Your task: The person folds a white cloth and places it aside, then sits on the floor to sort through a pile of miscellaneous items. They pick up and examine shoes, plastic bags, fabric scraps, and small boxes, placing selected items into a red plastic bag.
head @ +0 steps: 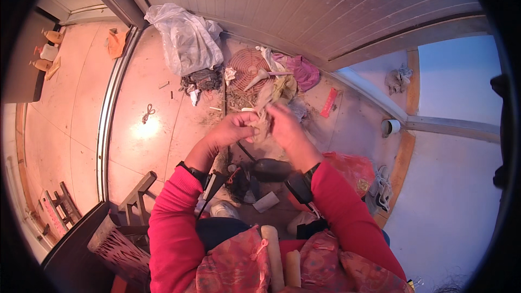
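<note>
My left hand (236,128) pinches the lower part of a crumpled beige piece of thin material (261,126), perhaps cloth or plastic film. My right hand (285,124) grips the same piece from the other side, its fingers blurred. Just beyond them lie a yellowish cloth (286,86), a purple cloth (303,72) and a round reddish grille-like disc (246,65). A grey tapered plastic piece (258,77) rests on the disc. Crumbly debris (240,99) is scattered around it. Below the hands sits a rounded black object (272,169).
A white plastic sack (183,36) stands against the panelled wall beside a dark fibrous heap (203,79). To the right are a red packet (329,102), a mug on its side (390,127) and a red plastic bag (352,171). A wooden stool (138,195) stands lower left, near the metal door track (108,130).
</note>
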Motion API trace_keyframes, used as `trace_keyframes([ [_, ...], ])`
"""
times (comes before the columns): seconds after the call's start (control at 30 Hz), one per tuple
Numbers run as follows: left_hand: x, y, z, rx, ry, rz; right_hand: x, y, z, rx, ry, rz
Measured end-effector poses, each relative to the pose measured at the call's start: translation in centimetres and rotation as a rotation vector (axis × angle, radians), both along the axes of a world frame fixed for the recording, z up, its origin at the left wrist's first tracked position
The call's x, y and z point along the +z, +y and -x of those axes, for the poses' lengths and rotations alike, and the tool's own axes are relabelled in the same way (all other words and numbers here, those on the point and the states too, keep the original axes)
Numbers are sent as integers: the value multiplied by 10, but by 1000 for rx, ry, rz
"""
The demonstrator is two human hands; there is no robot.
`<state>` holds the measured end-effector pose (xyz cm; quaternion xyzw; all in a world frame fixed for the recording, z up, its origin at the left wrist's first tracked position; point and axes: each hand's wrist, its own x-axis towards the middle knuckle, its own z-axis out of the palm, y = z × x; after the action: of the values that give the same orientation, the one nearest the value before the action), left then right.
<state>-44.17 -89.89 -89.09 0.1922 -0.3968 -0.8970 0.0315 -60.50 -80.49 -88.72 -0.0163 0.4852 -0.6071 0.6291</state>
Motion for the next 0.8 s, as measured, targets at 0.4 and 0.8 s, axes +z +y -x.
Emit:
trace_keyframes([
  [0.4,11,-5,-20,479,-27,-124,58,8,47,-425,-53,11],
  [0.8,34,-7,-30,609,-59,-306,83,11,43,-420,175,-37],
])
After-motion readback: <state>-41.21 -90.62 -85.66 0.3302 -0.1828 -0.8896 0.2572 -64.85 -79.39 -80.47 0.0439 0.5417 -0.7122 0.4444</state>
